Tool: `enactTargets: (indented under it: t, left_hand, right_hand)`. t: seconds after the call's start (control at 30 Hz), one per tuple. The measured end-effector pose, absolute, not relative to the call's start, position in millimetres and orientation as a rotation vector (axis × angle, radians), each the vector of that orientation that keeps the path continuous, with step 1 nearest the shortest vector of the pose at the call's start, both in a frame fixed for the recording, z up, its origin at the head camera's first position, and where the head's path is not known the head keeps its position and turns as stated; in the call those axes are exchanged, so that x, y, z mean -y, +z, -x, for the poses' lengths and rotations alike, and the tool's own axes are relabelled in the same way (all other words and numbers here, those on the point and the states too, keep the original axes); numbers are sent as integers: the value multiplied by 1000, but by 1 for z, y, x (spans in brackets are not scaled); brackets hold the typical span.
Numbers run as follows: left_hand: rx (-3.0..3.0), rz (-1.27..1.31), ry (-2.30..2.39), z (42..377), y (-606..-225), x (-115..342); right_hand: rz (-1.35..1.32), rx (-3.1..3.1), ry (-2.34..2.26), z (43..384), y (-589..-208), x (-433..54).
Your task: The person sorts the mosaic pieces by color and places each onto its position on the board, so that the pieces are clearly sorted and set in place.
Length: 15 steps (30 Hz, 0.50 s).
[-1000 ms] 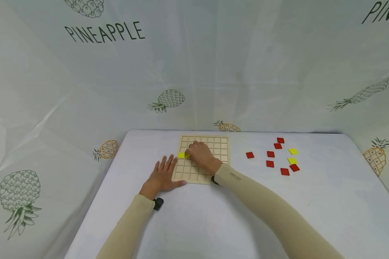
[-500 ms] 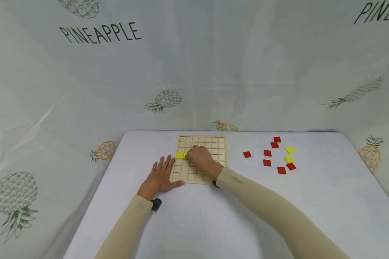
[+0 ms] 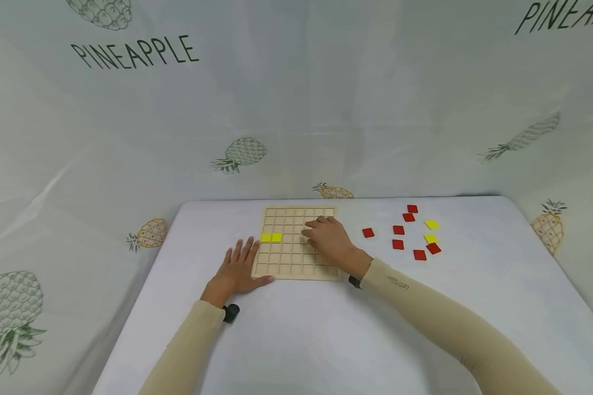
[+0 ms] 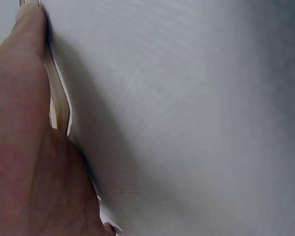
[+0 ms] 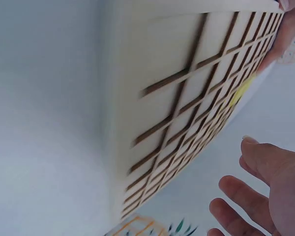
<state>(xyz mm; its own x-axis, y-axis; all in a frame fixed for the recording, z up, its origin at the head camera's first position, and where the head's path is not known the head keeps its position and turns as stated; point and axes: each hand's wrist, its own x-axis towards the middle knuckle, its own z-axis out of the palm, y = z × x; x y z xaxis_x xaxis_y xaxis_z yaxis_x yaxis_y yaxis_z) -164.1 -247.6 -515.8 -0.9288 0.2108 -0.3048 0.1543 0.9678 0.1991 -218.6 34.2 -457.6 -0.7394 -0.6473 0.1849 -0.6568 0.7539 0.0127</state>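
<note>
A square wooden grid board lies flat on the white table. Two yellow square tiles, a left one and a right one, sit side by side in cells at its left edge. My left hand rests spread at the board's lower left corner, thumb along the front edge and fingers beside the left edge. Over the right part of the board hovers my right hand, its fingers loosely bent with nothing between them. In the right wrist view the thumb and fingertips stand apart.
Right of the board lie several loose red tiles and two yellow tiles, a far one and a near one. One red tile is closer to the board. A pineapple-print sheet hangs behind the table.
My right hand has let go of the second yellow tile, now flat in its cell, and moved right across the board. The left hand stays at the corner. The head view has shifted slightly.
</note>
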Motion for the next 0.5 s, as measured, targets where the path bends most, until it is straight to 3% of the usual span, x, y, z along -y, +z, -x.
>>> enactTargets:
  t: [0.5]
  left_hand:
    - [-2775,-270,248,163,-512,247]
  right_hand:
    - [-875,2744,131,204,-455,-125]
